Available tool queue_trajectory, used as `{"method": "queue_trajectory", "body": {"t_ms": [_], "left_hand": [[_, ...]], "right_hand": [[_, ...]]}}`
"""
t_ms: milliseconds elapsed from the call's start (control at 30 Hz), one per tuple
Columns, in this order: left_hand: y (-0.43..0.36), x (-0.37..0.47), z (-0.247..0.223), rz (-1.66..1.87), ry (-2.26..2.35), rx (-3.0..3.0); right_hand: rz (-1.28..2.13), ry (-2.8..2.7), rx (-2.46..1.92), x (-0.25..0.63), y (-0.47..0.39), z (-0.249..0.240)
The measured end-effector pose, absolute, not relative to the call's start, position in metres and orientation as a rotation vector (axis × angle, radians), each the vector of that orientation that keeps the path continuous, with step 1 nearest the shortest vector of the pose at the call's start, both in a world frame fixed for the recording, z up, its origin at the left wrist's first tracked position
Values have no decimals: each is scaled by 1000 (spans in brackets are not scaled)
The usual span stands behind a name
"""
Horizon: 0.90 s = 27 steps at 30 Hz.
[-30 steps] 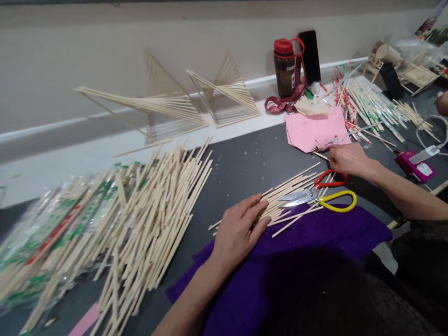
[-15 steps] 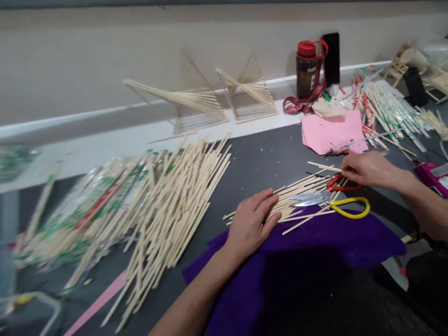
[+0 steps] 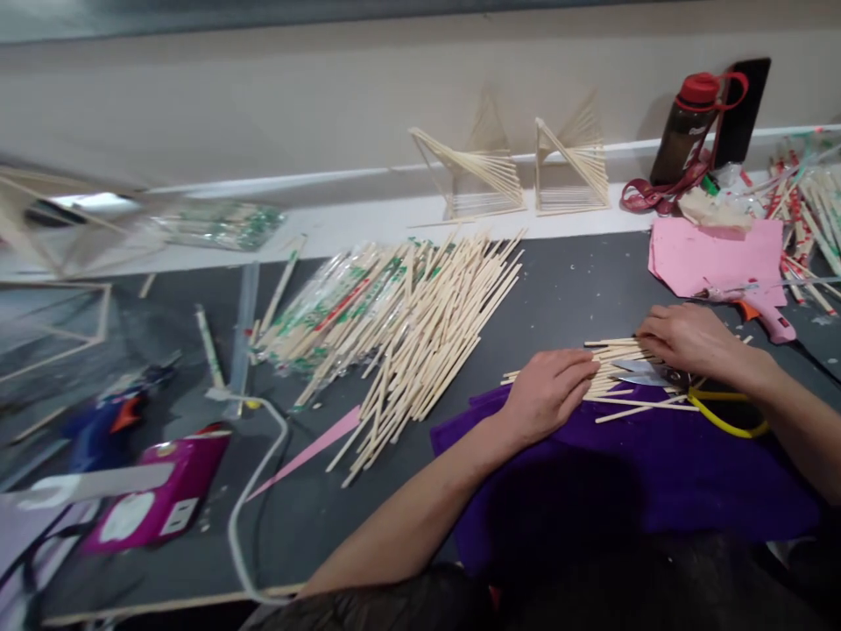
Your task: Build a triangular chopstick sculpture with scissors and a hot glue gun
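Note:
My left hand (image 3: pixel 550 396) lies flat over the left end of a small pile of wooden chopsticks (image 3: pixel 608 379), fingers stretched out. My right hand (image 3: pixel 689 337) is at the pile's right side with bent fingers closed on a few chopsticks, and their tips stick out to the left. Scissors (image 3: pixel 647 373) with one yellow handle rest on the pile beneath the right hand, which covers part of them. Under the pile is a purple cloth (image 3: pixel 591 491). A larger heap of loose chopsticks (image 3: pixel 437 337) lies to the left of my hands.
Wrapped chopsticks (image 3: pixel 342 307) lie beside the heap. Two stick frames (image 3: pixel 483 175) stand along the wall. A pink glue gun (image 3: pixel 762 314), pink paper (image 3: pixel 716 254) and a red-capped bottle (image 3: pixel 687 131) are at the right. A magenta box (image 3: pixel 164 491) and white cable (image 3: pixel 263 421) lie left.
The view has swung left, bringing the magenta box and a blue glue gun into sight. My right hand has come closer to my left, down onto the pile and over the scissors.

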<state>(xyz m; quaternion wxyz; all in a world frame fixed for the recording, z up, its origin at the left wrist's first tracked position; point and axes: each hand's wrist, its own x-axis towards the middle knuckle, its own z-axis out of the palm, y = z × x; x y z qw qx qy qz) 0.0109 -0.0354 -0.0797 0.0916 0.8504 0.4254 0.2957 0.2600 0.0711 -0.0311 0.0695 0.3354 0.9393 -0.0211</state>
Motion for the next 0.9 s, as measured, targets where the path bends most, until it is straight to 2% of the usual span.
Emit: {"method": "queue_trajectory", "body": {"t_ms": [533, 900], "left_hand": [[-36, 8, -81, 819, 1319, 2344], [-35, 14, -83, 899, 1362, 2474]], "right_hand": [[125, 3105, 1136, 252, 55, -59], [56, 3131, 1105, 255, 62, -60]]}}
